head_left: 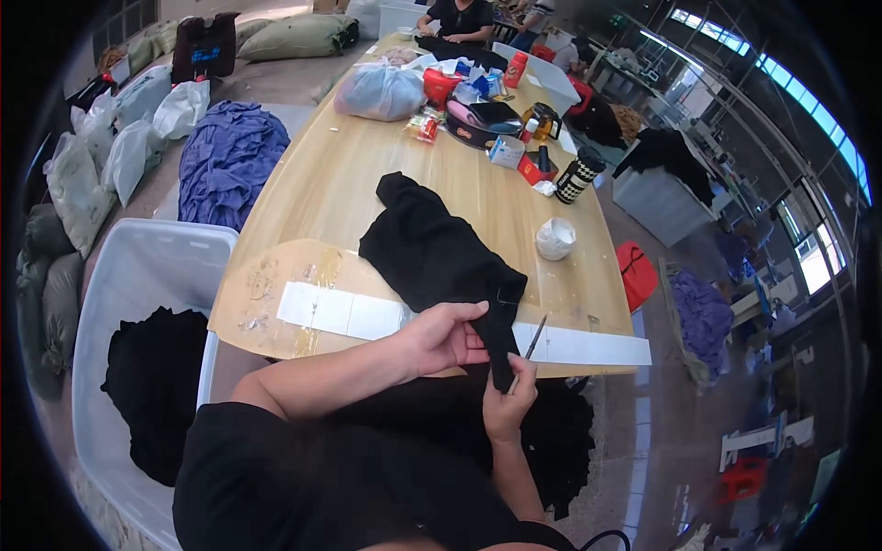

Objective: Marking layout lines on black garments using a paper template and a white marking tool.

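Observation:
A black cloth garment (432, 243) lies bunched across the near end of the wooden table, its lower end drawn toward me over the edge. My left hand (447, 340) pinches that narrow end, thumb on top and fingers curled beneath. Close by on the right, my right hand (510, 399) is closed around a slim, dark, pointed tool (537, 335) whose tip points up and away; its exact kind is not clear. The same hand also touches the hanging end of the cloth. A short pale thread or mark shows on the fabric near my left thumb.
White strips (588, 346) run along the near edge of the table (322, 184). A white paper-wrapped roll (555, 239), a checkered tumbler (579, 179) and a plastic bag (381, 90) stand farther off. At left, a white bin (152, 234) holds black cloth. Another person (459, 23) sits at the far end.

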{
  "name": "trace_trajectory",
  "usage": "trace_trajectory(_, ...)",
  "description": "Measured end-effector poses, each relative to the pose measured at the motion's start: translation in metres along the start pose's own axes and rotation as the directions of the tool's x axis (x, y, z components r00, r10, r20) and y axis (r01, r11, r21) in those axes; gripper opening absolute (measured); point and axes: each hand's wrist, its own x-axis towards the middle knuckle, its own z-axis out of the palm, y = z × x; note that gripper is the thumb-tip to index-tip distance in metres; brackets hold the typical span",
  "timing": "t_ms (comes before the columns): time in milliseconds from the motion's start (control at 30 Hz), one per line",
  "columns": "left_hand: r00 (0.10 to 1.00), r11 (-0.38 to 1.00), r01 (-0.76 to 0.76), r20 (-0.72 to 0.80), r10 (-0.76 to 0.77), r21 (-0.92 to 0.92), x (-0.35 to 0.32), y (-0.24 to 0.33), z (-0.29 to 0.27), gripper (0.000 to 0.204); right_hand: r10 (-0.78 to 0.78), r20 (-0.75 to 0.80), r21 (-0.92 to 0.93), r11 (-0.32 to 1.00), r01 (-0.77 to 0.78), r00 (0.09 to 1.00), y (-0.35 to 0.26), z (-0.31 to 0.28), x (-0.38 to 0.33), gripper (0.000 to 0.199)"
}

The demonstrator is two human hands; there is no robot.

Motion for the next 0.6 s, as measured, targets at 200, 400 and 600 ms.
trace_trajectory(200,1.000,0.832,0.027,-0.013,-0.024,0.554,-0.014,0.008,0.027,0.024,-0.436,0.028,-0.085,0.896,0.437,0.900,-0.030,-0.015,0.069,0.041)
trace_trajectory(400,0.981,0.919,-0.129,-0.088,0.174,0.373,0.002,0.067,0.063,0.013,-0.203,-0.076,-0.263,0.948,0.177,0.976,-0.005,-0.013,0.072,0.037)
trace_trajectory(600,0.623,0.410,-0.701,0.222,0.750,0.584,0.022,0.252,0.100,0.029,0.114,-0.226,-0.353,0.916,-0.190,0.967,0.042,-0.096,0.120,0.024)
